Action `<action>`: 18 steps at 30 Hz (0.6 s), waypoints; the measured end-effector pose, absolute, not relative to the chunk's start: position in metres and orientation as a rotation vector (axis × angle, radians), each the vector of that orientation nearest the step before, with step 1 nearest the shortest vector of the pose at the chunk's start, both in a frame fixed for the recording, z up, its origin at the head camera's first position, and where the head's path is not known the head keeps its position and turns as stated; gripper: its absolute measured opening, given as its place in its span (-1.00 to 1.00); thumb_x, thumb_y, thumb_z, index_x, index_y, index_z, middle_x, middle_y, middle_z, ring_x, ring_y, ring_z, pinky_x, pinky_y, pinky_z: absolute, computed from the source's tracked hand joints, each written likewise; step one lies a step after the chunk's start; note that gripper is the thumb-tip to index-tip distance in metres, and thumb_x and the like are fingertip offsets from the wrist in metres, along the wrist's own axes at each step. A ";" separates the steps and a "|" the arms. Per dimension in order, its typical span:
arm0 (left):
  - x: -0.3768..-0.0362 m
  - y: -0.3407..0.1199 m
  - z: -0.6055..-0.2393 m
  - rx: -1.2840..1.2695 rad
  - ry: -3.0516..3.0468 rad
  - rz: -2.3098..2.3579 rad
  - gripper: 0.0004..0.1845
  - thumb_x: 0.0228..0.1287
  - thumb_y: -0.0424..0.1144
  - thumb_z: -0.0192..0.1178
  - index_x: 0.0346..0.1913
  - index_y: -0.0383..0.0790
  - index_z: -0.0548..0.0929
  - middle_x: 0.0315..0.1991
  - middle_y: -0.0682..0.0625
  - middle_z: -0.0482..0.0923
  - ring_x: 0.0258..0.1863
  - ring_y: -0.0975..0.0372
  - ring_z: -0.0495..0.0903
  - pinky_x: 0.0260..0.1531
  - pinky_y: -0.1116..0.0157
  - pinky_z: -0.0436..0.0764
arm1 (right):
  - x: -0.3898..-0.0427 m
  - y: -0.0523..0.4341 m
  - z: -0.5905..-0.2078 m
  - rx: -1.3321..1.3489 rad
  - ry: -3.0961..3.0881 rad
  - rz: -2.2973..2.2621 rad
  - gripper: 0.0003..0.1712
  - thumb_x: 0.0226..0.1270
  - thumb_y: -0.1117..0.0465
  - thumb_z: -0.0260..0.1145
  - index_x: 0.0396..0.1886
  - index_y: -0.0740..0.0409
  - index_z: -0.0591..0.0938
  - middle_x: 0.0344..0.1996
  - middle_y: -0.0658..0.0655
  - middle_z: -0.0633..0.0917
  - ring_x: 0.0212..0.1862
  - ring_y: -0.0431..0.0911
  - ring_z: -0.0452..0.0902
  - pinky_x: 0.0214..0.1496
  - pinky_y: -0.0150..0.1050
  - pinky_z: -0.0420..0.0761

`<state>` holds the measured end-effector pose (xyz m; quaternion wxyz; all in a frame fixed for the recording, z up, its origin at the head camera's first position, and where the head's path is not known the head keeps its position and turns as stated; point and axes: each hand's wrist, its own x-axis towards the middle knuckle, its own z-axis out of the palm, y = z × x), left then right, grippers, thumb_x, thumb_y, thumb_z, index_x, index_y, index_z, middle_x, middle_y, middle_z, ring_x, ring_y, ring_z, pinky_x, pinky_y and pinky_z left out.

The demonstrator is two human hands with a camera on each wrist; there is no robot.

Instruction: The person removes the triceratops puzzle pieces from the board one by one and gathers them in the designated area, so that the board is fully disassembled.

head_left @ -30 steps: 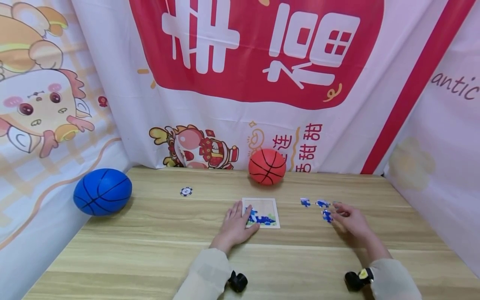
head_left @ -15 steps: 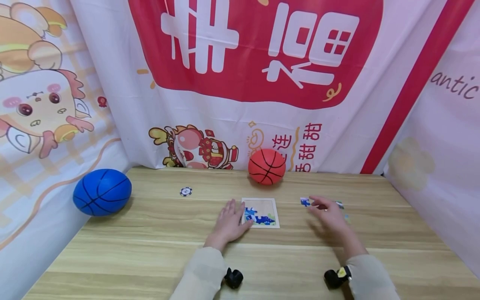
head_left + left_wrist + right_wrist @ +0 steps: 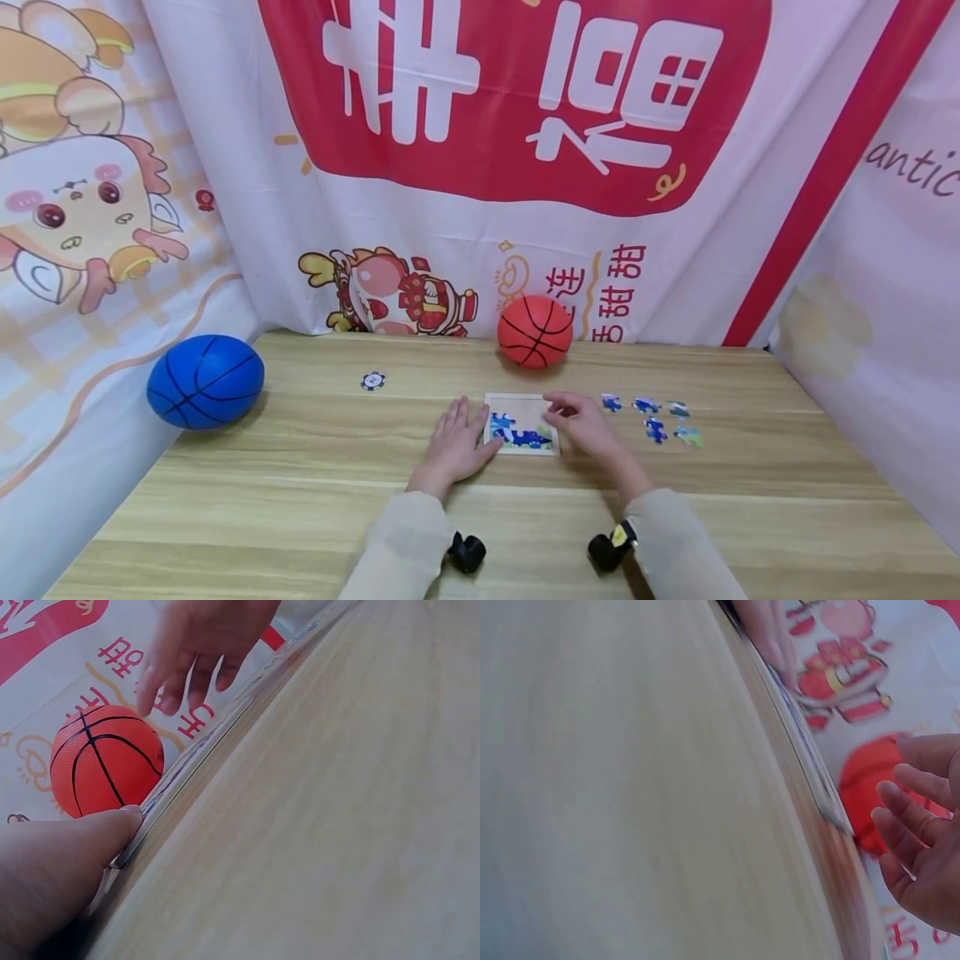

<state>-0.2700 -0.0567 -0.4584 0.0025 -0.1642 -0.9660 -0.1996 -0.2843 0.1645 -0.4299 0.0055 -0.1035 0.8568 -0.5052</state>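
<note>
A small square puzzle board [image 3: 522,407] lies on the wooden table [image 3: 300,500], its lower half filled with blue pieces. My left hand [image 3: 453,442] rests flat beside the board, thumb against its left edge [image 3: 196,766]. My right hand [image 3: 583,425] hovers over the board's right edge with loosely bent fingers [image 3: 153,694]; no piece shows in it in either wrist view [image 3: 922,847]. Several loose blue and green puzzle pieces [image 3: 655,430] lie on the table right of that hand.
An orange ball [image 3: 535,332] sits just behind the board against the printed backdrop, and a larger blue ball [image 3: 205,382] lies at the table's left edge. A small round chip [image 3: 372,381] lies behind and left of the left hand. Cloth walls close three sides.
My right hand moved left from the loose pieces to the board's right edge, uncovering the pieces it hid. The left hand slid slightly left and still touches the board.
</note>
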 end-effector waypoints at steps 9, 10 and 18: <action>-0.270 -0.058 -0.458 -0.508 -3.035 -0.605 -0.29 0.16 0.24 -0.17 0.29 -0.11 0.14 0.30 -0.24 -0.21 0.27 0.00 -0.27 0.17 0.07 -0.20 | -0.292 0.127 -0.441 -0.403 2.722 -1.538 -0.72 0.11 0.32 0.22 -0.13 0.25 0.57 -0.38 0.03 0.58 -0.31 -0.11 0.43 -0.22 -0.23 0.47; -0.270 -0.057 -0.458 -0.509 -3.035 -0.603 -0.29 0.16 0.24 -0.17 0.29 -0.11 0.14 0.30 -0.25 -0.21 0.27 0.00 -0.26 0.17 0.06 -0.20 | -0.293 0.125 -0.442 -0.415 2.734 -1.535 -0.72 0.11 0.33 0.23 -0.14 0.27 0.58 -0.38 0.04 0.59 -0.31 -0.11 0.43 -0.21 -0.23 0.47; -0.271 -0.057 -0.458 -0.518 -3.019 -0.569 -0.29 0.16 0.23 -0.17 0.28 -0.11 0.15 0.30 -0.26 -0.18 0.27 -0.01 -0.24 0.17 0.06 -0.17 | -0.295 0.116 -0.448 -0.514 2.796 -1.468 -0.74 0.04 0.37 0.26 -0.19 0.28 0.60 -0.42 0.07 0.57 -0.33 -0.09 0.41 -0.24 -0.23 0.45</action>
